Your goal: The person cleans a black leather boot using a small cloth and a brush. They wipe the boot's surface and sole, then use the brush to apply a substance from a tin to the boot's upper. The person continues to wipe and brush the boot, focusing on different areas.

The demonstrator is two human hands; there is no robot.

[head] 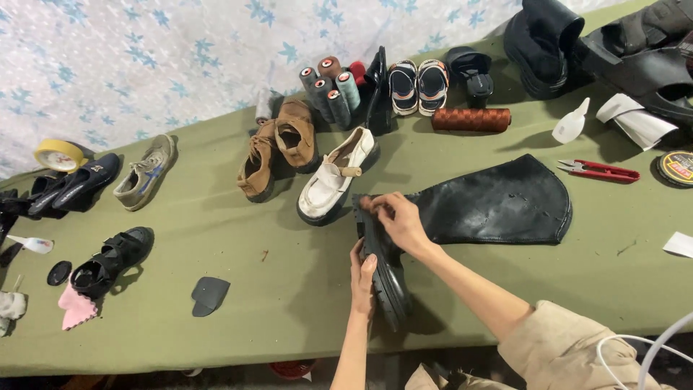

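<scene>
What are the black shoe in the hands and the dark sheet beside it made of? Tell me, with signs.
Black shoe: looks like smooth leather or imitation, faint sheen, with a chunky ridged rubber-like sole. Dark sheet: probably leather or rubber, matte, lying flat with pale scuffs.

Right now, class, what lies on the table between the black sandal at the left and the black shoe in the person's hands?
In the head view, a small dark sole piece lies between the black sandal and the black shoe.
</scene>
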